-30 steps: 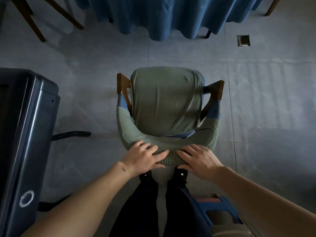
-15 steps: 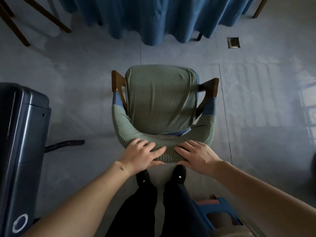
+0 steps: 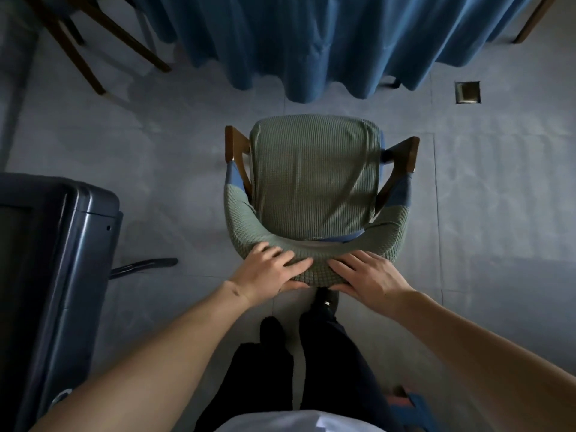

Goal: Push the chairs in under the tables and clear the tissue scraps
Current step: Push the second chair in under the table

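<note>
Both hands on the curved backrest of the green waffle-knit-covered wooden armchair (image 3: 314, 182): left hand (image 3: 270, 269) and right hand (image 3: 367, 274) side by side, fingers draped over its top, thumbs underneath, gripping. Chair is mid-floor, seat pointing far toward the blue draped tablecloth (image 3: 311, 42), front edge near the hem, not under. Push axis: straight away.

No readable text, label or number anywhere.
</note>
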